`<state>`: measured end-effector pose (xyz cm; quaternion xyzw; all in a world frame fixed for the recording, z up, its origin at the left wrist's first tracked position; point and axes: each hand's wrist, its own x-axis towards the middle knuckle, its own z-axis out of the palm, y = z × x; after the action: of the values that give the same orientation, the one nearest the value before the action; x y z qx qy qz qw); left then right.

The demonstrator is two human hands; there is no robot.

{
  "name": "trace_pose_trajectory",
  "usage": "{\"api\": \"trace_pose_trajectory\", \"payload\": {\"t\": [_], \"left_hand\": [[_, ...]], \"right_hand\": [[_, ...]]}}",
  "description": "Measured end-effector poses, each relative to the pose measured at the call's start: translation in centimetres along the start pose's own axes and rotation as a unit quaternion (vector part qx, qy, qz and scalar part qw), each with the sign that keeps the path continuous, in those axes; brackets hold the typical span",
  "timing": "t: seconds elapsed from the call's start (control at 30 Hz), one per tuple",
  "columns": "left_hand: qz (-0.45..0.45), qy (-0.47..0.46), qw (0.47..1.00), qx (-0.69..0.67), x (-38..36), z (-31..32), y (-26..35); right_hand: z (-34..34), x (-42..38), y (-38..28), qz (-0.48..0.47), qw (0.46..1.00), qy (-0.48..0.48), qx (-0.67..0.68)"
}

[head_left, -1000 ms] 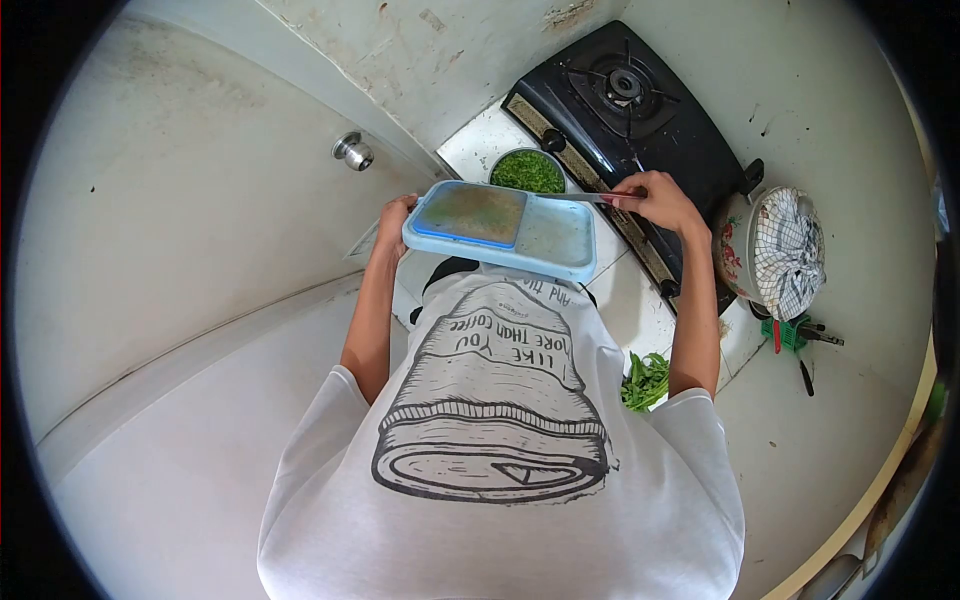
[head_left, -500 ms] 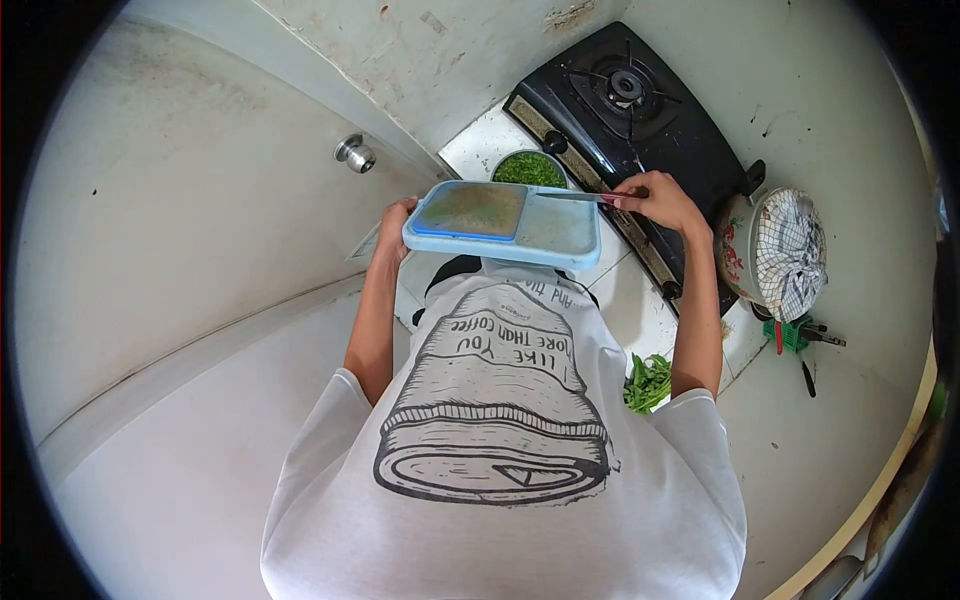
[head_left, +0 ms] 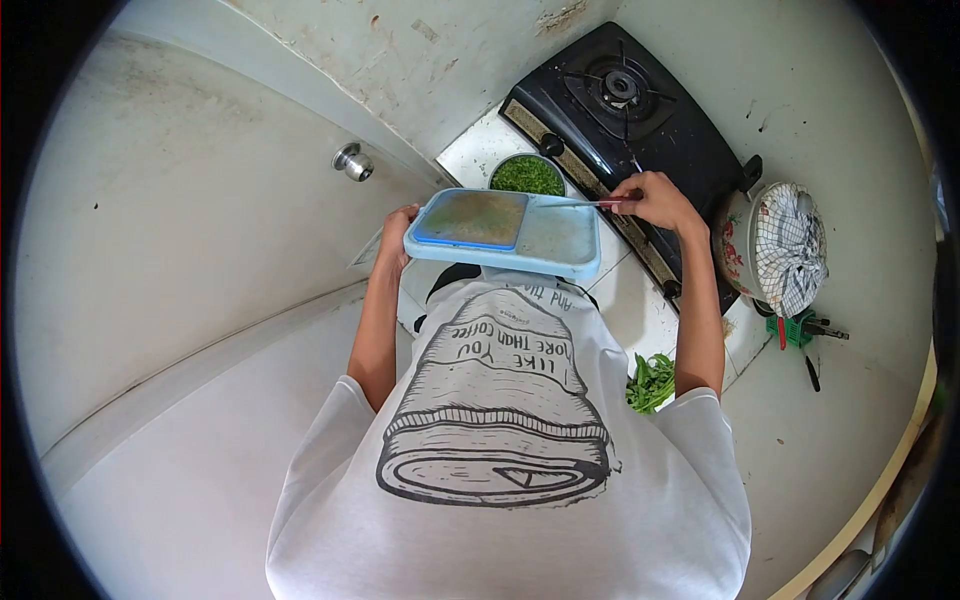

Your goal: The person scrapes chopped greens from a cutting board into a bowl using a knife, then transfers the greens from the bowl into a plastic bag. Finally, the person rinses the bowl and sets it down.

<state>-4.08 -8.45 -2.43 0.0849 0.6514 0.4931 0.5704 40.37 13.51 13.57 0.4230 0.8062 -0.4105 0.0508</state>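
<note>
From the head camera, the left hand (head_left: 398,228) grips the near-left edge of a light-blue rectangular plastic cutting board (head_left: 505,232), held above the white tiled surface (head_left: 640,310). The right hand (head_left: 655,200) pinches a thin red-handled knife (head_left: 585,204) lying over the board's far edge. Beyond sits a round bowl of chopped greens (head_left: 527,175), beside a black gas stove (head_left: 625,105). A cream door with a metal knob (head_left: 352,160) stands left.

Gas stove (head_left: 625,110) set on white tiled counter (head_left: 640,300) | stained wall behind | door knob (head_left: 352,160) leftward
</note>
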Motion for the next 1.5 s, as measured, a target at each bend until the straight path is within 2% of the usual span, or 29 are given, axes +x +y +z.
{"api": "trace_pose_trajectory", "payload": {"t": [0.03, 0.23, 0.53, 0.63, 0.73, 0.83, 0.93, 1.03, 1.13, 1.23, 1.37, 1.5], "left_hand": [[-0.004, -0.001, 1.000, -0.006, 0.0, 0.0, 0.1], [0.017, -0.001, 1.000, 0.009, 0.1, -0.2, 0.0], [-0.002, 0.009, 0.999, -0.031, -1.1, 0.8, 0.6], [0.005, 0.039, 0.998, -0.059, -1.8, 1.7, 0.9], [0.011, 0.058, 0.996, -0.065, -2.8, 2.6, 1.7], [0.011, 0.049, 0.997, -0.065, -3.0, 2.6, 1.8], [0.011, 0.049, 0.997, -0.062, -2.4, 2.3, 1.4], [0.014, 0.061, 0.996, -0.058, -2.2, 1.9, 1.1], [0.010, 0.058, 0.996, -0.069, -1.5, 1.4, 0.4], [-0.001, 0.070, 0.995, -0.077, -1.7, 1.9, 0.7], [0.022, 0.053, 0.998, -0.032, -1.1, 0.7, 0.1], [0.035, 0.087, 0.994, -0.058, -2.9, 1.2, 1.7]], "right_hand": [[0.0, 0.0, 0.1, -0.005, 1.000, -0.013, -0.006], [1.6, -0.1, -0.6, -0.001, 0.997, 0.078, -0.013], [2.3, -0.8, -2.0, 0.014, 0.998, 0.053, -0.017], [3.2, -0.6, -1.7, -0.035, 0.991, 0.123, -0.032], [2.9, -0.6, -1.9, -0.024, 0.993, 0.114, -0.026], [3.4, -0.3, -1.9, 0.005, 0.998, 0.064, -0.018], [4.2, -0.1, -1.9, 0.007, 0.997, 0.079, -0.020], [4.3, -0.4, -2.5, -0.026, 0.989, 0.139, -0.052], [3.6, -0.5, -3.1, -0.004, 0.990, 0.135, -0.050], [3.8, -0.2, -2.5, 0.022, 0.997, 0.068, -0.030], [3.8, -0.3, -3.1, -0.001, 0.990, 0.123, -0.072], [1.6, -0.8, -3.2, -0.025, 0.982, 0.145, -0.115]]}}
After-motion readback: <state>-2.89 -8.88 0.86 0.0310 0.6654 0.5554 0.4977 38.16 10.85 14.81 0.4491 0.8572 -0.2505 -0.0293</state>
